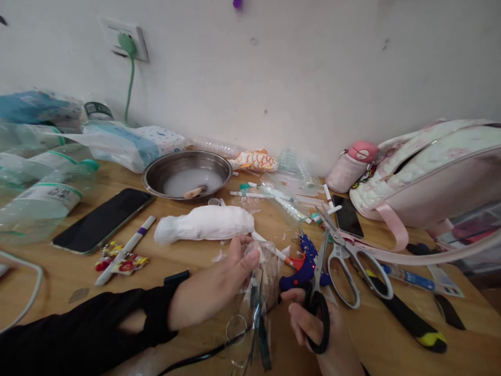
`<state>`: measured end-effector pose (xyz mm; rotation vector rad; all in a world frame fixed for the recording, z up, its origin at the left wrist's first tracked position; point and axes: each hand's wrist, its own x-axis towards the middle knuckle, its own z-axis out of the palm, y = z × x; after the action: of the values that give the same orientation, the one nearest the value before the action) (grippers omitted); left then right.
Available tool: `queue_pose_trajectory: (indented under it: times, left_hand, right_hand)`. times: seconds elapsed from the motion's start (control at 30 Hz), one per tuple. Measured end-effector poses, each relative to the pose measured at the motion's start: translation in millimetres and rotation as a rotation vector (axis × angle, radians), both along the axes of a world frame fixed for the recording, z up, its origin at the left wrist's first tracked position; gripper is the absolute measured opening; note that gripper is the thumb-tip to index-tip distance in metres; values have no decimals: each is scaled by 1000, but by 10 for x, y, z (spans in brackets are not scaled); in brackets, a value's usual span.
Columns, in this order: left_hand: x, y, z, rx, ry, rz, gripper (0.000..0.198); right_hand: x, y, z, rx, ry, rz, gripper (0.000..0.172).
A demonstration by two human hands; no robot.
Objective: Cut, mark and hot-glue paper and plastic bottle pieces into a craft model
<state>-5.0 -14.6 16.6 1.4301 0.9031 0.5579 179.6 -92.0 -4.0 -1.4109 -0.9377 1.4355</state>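
On the counter [199,256], one bowl [168,164] stands beyond and left of one clear plastic bottle [272,266]. The bottle's long axis runs near to far; the left hand [227,271], nearer, has its fingers gripping the far end. Just right of the bottle, the right hand [332,339] has its fingers around black-handled scissors [324,313]. Of two pairs, the silver-handled scissors [338,241] lie farther right.

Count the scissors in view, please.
2: black-handled scissors in the right hand, and grey-handled scissors just to their right. Others may be hidden among the clutter.
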Motion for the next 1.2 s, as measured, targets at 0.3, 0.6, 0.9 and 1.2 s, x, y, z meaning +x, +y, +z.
queue_pose_trajectory:
  times: [0.3,0.6,0.9,1.2]
  left_hand:
    - [26,-183,186,169,185,12,43]
    - [81,-191,76,97,134,24,35]
    - [76,-196,73,98,160,21,36]
    - [82,-214,122,94,141,-105,55]
  right_hand:
    - [-43,2,-32,-17,-135,-36,51]
    - [-94,-3,-101,-71,-83,65,62]
    - [-78,38,-116,-198,135,-118,51]
    - [-51,22,-67,-29,23,-15,35]
